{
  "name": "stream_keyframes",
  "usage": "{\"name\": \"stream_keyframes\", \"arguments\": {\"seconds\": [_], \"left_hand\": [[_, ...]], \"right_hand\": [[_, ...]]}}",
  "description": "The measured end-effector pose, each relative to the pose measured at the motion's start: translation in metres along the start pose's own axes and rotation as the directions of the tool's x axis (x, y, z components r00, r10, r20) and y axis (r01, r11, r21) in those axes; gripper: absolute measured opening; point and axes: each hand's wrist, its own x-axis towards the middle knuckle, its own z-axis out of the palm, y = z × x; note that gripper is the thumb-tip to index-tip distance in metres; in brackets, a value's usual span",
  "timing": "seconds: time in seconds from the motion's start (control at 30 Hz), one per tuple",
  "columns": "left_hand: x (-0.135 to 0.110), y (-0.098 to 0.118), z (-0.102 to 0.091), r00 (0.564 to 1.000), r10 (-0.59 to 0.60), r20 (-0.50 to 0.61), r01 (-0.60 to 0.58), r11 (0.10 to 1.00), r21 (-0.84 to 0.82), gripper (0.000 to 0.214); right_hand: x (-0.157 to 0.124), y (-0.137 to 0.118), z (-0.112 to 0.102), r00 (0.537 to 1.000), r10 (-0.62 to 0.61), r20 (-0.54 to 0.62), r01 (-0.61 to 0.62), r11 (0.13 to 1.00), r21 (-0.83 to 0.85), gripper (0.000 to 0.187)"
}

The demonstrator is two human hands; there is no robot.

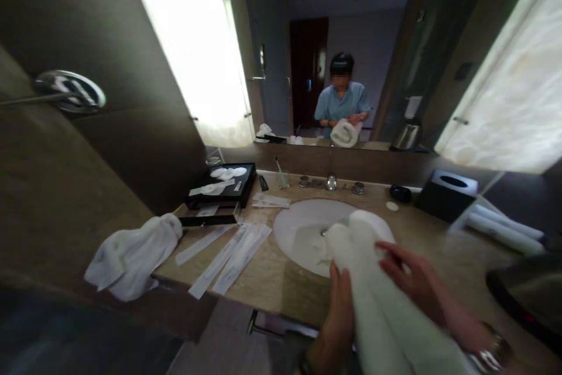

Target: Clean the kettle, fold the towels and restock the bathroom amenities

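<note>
Two hands, one rolled towel, over the basin.

The left hand [338, 316] and right hand [413, 284] clasp a rolled white towel [373, 281] from either side, above the sink [298, 229]. One crumpled towel [132, 255] lies at the counter [263, 275] edge, beside three sachets [232, 252]; farther back, one black tray [223, 185], one tissue box [445, 193], and two rolled towels [500, 223]. The mirror [351, 71] reflects a dim bathroom; both wrists are cut off.

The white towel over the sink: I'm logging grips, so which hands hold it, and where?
Both hands hold the rolled white towel: left hand against its left side, right hand over its right side, mid-length.
</note>
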Motion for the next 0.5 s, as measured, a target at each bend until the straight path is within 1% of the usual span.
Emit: {"name": "stream_keyframes", "arguments": {"seconds": [0.03,0.07,0.1,0.13,0.17,0.2,0.23,0.27,0.3,0.33,0.37,0.4,0.43,0.47,0.5], "left_hand": [[-0.012,-0.02,-0.021,0.994,-0.103,0.032,0.107,0.983,-0.15,0.083],[-0.024,-0.035,-0.044,0.978,-0.199,0.069,0.21,0.946,-0.246,0.083],[-0.033,-0.043,-0.067,0.957,-0.286,0.047,0.288,0.924,-0.253,0.074],[-0.037,-0.042,-0.088,0.941,-0.337,-0.022,0.323,0.915,-0.24,0.065],[-0.033,-0.033,-0.105,0.945,-0.306,-0.114,0.279,0.939,-0.201,0.06],[-0.021,-0.017,-0.115,0.956,-0.226,-0.187,0.201,0.969,-0.143,0.06],[-0.002,0.002,-0.119,0.971,-0.111,-0.211,0.1,0.993,-0.065,0.061],[0.024,0.022,-0.116,0.985,0.011,-0.17,-0.005,0.999,0.034,0.061],[0.053,0.039,-0.107,0.979,0.157,-0.13,-0.137,0.979,0.15,0.058],[0.083,0.051,-0.095,0.961,0.268,-0.068,-0.242,0.934,0.263,0.055],[0.109,0.058,-0.082,0.955,0.293,0.033,-0.284,0.883,0.373,0.053],[0.131,0.059,-0.069,0.966,0.224,0.127,-0.257,0.852,0.456,0.043],[0.147,0.056,-0.06,0.967,0.168,0.192,-0.242,0.838,0.488,0.037],[0.156,0.05,-0.055,0.965,0.121,0.231,-0.227,0.827,0.515,0.038],[0.158,0.044,-0.053,0.963,0.088,0.256,-0.215,0.824,0.524,0.042]], "right_hand": [[0.002,-0.015,0.018,0.987,-0.104,0.123,0.117,0.988,-0.103,0.045],[0.001,-0.028,0.038,0.959,-0.175,0.225,0.219,0.956,-0.193,0.038],[-0.001,-0.039,0.059,0.932,-0.214,0.292,0.294,0.918,-0.266,0.035],[-0.004,-0.048,0.078,0.916,-0.229,0.33,0.337,0.884,-0.323,0.036],[-0.008,-0.054,0.093,0.911,-0.231,0.34,0.355,0.86,-0.367,0.036],[-0.013,-0.059,0.103,0.914,-0.231,0.334,0.358,0.847,-0.393,0.037],[-0.02,-0.06,0.108,0.918,-0.235,0.318,0.355,0.846,-0.399,0.037],[-0.029,-0.058,0.109,0.925,-0.243,0.292,0.347,0.854,-0.388,0.039],[-0.042,-0.052,0.106,0.933,-0.252,0.256,0.334,0.869,-0.365,0.042],[-0.06,-0.043,0.101,0.944,-0.258,0.204,0.315,0.887,-0.337,0.046],[-0.082,-0.03,0.095,0.961,-0.246,0.128,0.275,0.91,-0.311,0.048],[-0.108,-0.016,0.088,0.979,-0.202,0.011,0.196,0.937,-0.29,0.049],[-0.137,-0.001,0.083,0.983,-0.11,-0.145,0.069,0.962,-0.264,0.049],[-0.165,0.012,0.078,0.949,0.032,-0.314,-0.099,0.975,-0.2,0.054],[-0.191,0.022,0.075,0.86,0.218,-0.462,-0.28,0.958,-0.07,0.063]]}}
